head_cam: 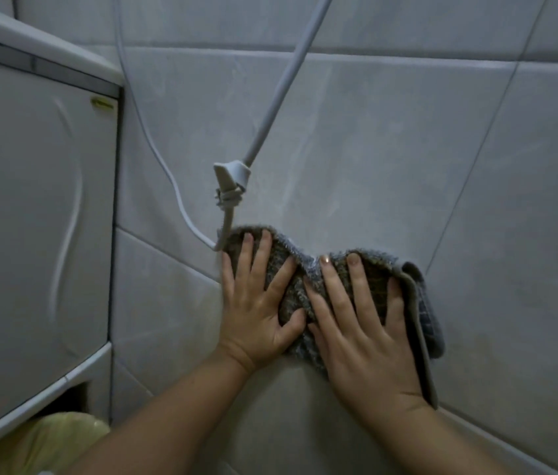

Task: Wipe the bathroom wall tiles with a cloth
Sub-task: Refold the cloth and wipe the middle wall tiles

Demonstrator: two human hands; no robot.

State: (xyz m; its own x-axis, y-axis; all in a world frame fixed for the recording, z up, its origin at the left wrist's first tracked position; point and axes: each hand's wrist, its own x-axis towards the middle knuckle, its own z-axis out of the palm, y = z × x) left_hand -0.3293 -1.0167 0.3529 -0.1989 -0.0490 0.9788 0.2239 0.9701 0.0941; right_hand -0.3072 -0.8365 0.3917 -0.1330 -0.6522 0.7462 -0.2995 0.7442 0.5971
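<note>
Grey glossy wall tiles (pixel 390 159) carried a dark grey terry cloth (pixel 291 269) below a white hose bracket (pixel 231 174), pressed flat by left hand (pixel 257 313) and right hand (pixel 363 337), fingers straight and spread wide.

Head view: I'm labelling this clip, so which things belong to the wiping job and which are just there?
Job: cloth, wall tiles, left hand and right hand, both pressing the cloth flat.

Just there: pipe, its clip, cable, cabinet, yellow bag.
</note>
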